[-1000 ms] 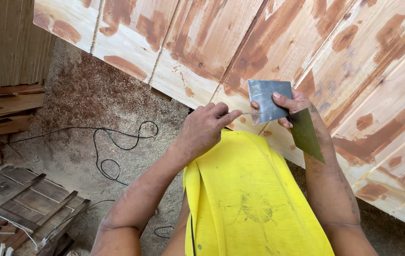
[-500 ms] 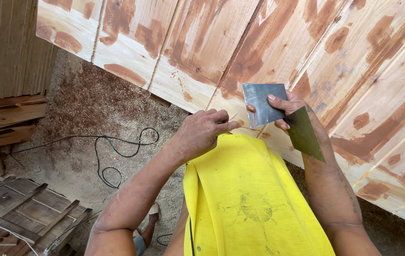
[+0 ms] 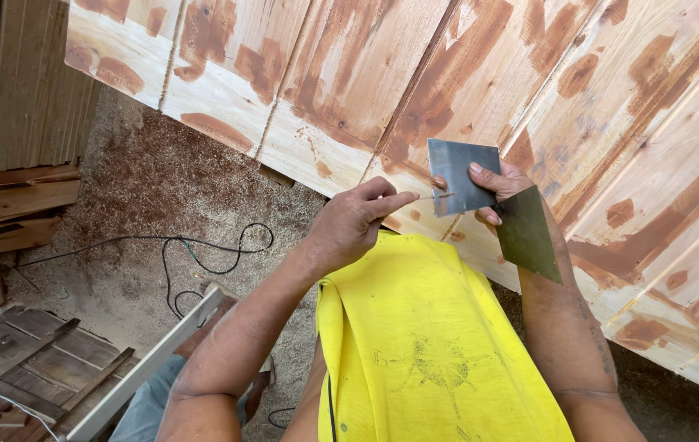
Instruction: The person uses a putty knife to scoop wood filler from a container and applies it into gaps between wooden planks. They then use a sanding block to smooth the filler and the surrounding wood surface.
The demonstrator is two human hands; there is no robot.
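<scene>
The right hand [image 3: 506, 190] pinches two thin metal scrapers: a grey blade [image 3: 461, 175] held up at its 10 o'clock, and a darker blade [image 3: 527, 235] hanging toward 5 o'clock, both clamped between thumb and fingers. The left hand [image 3: 357, 225] is closed narrow, its forefinger and thumb drawn together on a thin sliver [image 3: 431, 197] that points toward 3 o'clock and meets the grey blade's lower edge; what the sliver is made of I cannot tell. The step looks like cleaning or picking at the grey blade's edge, with filling the panel paused. A next move would call for a steady right grip so the blade does not twist, and a light draw along the edge, away from the fingertips. Behind both hands, from 10 to 3 o'clock, leans a wood panel [image 3: 341, 74] of joined boards, streaked with reddish-brown filler along seams and knots. Below the hands is a yellow shirt [image 3: 423, 344]. At 9 o'clock a black cable [image 3: 202, 254] loops over the sawdust floor [image 3: 144, 188], and a pallet [image 3: 30, 368] lies at 8 o'clock.
</scene>
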